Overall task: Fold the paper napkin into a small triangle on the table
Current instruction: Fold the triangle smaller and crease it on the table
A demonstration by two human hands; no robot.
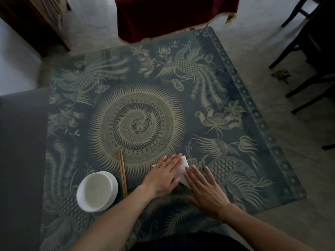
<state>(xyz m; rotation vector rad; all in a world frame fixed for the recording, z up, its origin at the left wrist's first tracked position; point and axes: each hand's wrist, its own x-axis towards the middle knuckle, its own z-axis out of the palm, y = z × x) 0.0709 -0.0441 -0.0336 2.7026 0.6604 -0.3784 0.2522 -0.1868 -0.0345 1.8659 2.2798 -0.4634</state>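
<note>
Because a crease needs pressure, the left hand point(164, 175) lies flat, fingers straight, on the napkin point(184, 164) right of the chopsticks point(122, 173), while the right hand point(204, 190), fingers likewise extended, presses its near edge against the table point(235, 109).

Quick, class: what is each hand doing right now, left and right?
Left hand: open, fingers straight, pressing flat on the white napkin.
Right hand: open, fingers straight, lying flat at the napkin's right edge.

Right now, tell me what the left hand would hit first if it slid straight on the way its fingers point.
Only the napkin already under the left hand; past its far corner, bare table as far as visible.
</note>
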